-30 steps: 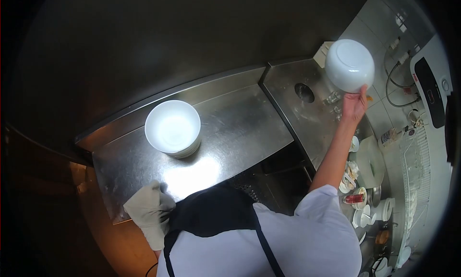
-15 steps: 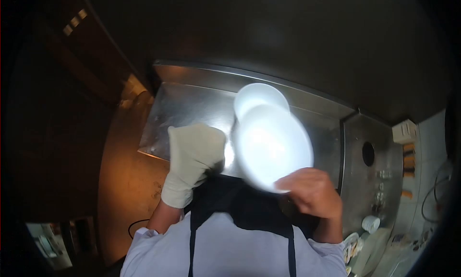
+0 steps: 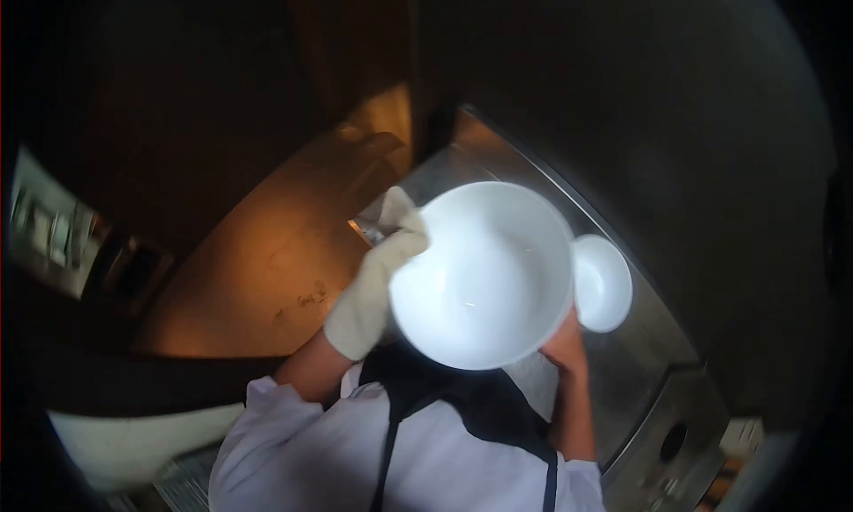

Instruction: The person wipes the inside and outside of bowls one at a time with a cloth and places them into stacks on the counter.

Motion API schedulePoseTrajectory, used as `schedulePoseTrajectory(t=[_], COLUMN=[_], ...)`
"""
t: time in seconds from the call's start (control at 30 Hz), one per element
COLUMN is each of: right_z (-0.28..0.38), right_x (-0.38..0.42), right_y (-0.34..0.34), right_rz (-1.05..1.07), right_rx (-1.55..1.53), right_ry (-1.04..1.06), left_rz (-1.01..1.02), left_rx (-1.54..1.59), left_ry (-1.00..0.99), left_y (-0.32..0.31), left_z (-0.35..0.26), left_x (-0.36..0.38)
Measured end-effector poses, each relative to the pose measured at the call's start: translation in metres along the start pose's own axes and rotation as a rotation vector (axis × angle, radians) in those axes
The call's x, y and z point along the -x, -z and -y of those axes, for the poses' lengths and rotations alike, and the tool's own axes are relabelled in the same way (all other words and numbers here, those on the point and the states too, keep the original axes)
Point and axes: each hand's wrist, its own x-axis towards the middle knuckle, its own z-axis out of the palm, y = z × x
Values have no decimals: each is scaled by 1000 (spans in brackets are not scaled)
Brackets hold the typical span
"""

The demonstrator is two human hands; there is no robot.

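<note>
At far left, a brown surface lit orange, with small dark marks, gives open room beside the person's sleeve and reaches the near corner of a steel counter. Next comes the left hand, inside an off-white mitt, closed firmly on the left rim of a large white bowl. The bowl is held in the middle of the view, just in front of a black apron and over the counter's near side. Its mouth faces up toward the head camera, base turned away; the outline is nearly round, so its long axis cannot be told. At its lower right, the bare right hand supports the outside; its fingers are hidden, so how far they are spread cannot be told. Just beyond, a second white bowl, mouth up, stands near the counter's raised back edge. Steel stretches from there to a dark seam at right.
</note>
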Motion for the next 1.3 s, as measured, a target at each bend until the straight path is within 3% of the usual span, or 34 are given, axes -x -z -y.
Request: schedulePoseTrajectory(t=[0.03, 0.1, 0.17, 0.27, 0.4, 0.43, 0.5, 0.57, 0.67, 0.73, 0.77, 0.8, 0.83, 0.87, 0.93, 0.97, 1.0, 1.07, 1.17, 1.27, 1.3], right_z=[-16, -37, -47, -69, -116, -131, -159, -138, -36, -1, 0, 5, -13, -19, -10, -13, -15, -48, -26, -35, -32], right_x=[-4, -9, -12, -7, 22, 42, 66, 53, 13, -26, -42, -71, -94, -116, -112, -101, -95, -91, -109, -111, -105], right_y=[-14, -35, -47, -54, -50, -41, -24, -5, 17, 5, -1, -16, -29, -67, -120, -126, -118, -102, -89, -113, -117], right_rz=[20, 79, 185, 430, 723, 715, 705, 622, 355, 220, 175, 304, 289, 337, 547, 639, 857, 829, 299, 210, 429], right_rx=[-157, -369, -413, -275, 92, 158, 291, 143, -224, -670, -869, -862, -601, -192, 414, 349, 645, 1127, 909, 504, 405], right_ry=[-92, -228, -306, -403, -696, -680, -631, -592, -438, -57, -131, -125, -418, -161, 4, 80, 155, 174, 212, 159, 80], left_rz=[105, 129, -3, -154, -305, -355, -350, -349, -306, -287, -276, -269, -266, -261, -270, -288, -305, -339, -294, -224, -218], left_rx=[-95, -163, -82, 62, -150, -220, -54, 4, 25, 7, -8, -44, -83, -145, -370, -511, -707, -1068, -1504, -1649, -1629], left_ry=[-96, -207, -247, -266, -543, -620, -815, -887, -825, -722, -659, -598, -543, -497, -470, -483, -518, -588, -696, -700, -653], left_y=[11, 13, -18, -56, -40, -35, 32, 74, 94, 94, 88, 82, 77, 73, 70, 73, 77, 83, 85, 82, 82], left_z=[4, -4, -27, -60, -103, -113, -134, -140, -108, -68, -43, -19, 2, 21, 45, 50, 50, 50, 51, 54, 52], left_x=[-3, 1, 11, 18, 26, 30, 7, 4, -3, -10, -15, -17, -16, -14, -6, 0, 2, 6, 8, 5, 2])
